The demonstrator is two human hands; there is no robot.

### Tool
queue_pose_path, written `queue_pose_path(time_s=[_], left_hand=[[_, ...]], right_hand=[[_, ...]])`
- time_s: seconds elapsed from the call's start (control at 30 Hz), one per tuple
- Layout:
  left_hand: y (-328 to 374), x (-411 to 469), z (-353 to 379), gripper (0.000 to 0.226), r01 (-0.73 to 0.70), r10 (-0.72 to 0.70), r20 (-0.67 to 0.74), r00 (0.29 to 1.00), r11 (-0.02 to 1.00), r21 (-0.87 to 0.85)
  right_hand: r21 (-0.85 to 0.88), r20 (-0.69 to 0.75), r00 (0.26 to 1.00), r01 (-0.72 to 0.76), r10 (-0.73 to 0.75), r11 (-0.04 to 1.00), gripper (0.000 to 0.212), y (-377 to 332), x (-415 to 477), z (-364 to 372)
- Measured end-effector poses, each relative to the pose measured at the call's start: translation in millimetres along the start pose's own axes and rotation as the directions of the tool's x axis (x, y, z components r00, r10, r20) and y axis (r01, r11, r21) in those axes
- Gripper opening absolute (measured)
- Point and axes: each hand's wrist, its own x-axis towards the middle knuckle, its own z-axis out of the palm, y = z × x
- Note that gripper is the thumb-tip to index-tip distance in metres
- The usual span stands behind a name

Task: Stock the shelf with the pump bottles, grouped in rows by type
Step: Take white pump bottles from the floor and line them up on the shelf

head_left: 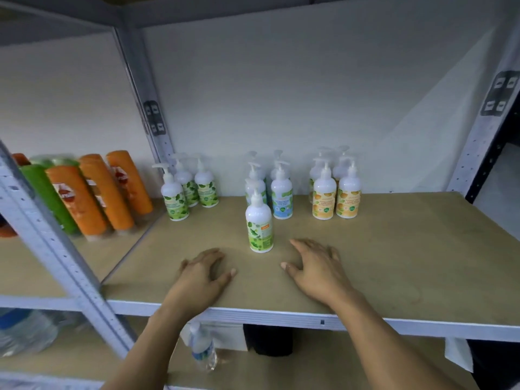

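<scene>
Two bare forearms reach up from the bottom edge. Between them, on the lower shelf, stands a small clear water bottle [203, 350], and a blurred large water jug [25, 330] sits at far left on that same level. Past the metal front rail [281, 316], both hands rest palm down on the brown shelf board [394, 249]. The left hand [204, 273] lies with its fingers loosely bent and grips nothing. The right hand [315, 266] lies with its fingers spread and is likewise empty.

Just beyond the gap between the hands, one green-label pump bottle [259, 226] stands upright and alone, touched by neither hand.

Further back, near the wall, pump bottles stand in three clusters well apart from each other: a green-label group [176, 198] at the left, a middle group [281, 195] whose front right bottle bears a blue label, and an orange-label group [336, 194] at the right. The lone bottle stands directly before the middle group.

On the neighbouring shelf bay to the left, orange tubes [112, 192] and a green tube [47, 195] stand inverted on their caps.
</scene>
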Motion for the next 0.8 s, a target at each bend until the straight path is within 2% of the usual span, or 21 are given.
queue_pose_path(time_s=[0.07, 0.13, 0.27, 0.37, 0.47, 0.53, 0.63, 0.8], left_hand=[[-4, 7, -4, 0.081, 0.022, -0.021, 0.016, 1.000, 1.000, -0.015], [-4, 12, -7, 0.066, 0.030, -0.029, 0.010, 1.000, 0.997, -0.073], [-2, 23, -7, 0.057, 0.064, -0.080, -0.038, 0.996, 0.950, -0.306], [9, 33, -3, 0.059, 0.069, -0.116, -0.040, 0.992, 0.799, -0.597], [18, 43, 0, 0.065, 0.023, -0.086, -0.046, 0.995, 0.665, -0.746], [20, 49, 1, 0.064, -0.011, -0.050, -0.053, 0.997, 0.616, -0.788], [17, 56, 2, 0.055, -0.046, -0.014, -0.068, 0.998, 0.596, -0.802], [7, 66, 4, 0.063, -0.049, -0.084, -0.124, 0.989, 0.600, -0.798]], right_hand=[[0.034, -0.032, 0.999, -0.006, 0.007, 0.999, 0.068, -11, 8, 4], [0.114, -0.052, 0.998, -0.029, 0.035, 0.993, 0.071, -21, 16, 9], [0.191, -0.095, 0.995, -0.023, 0.042, 0.981, 0.065, -34, 32, 19], [0.219, -0.152, 0.986, -0.028, 0.062, 0.975, 0.056, -40, 42, 25], [0.217, -0.184, 0.982, 0.006, 0.035, 0.976, 0.051, -48, 48, 31], [0.195, -0.170, 0.985, 0.050, -0.016, 0.980, 0.051, -54, 52, 37], [0.125, -0.135, 0.987, 0.103, -0.086, 0.987, 0.054, -61, 58, 45], [-0.053, -0.067, 0.988, 0.138, -0.141, 0.989, 0.058, -61, 62, 47]])
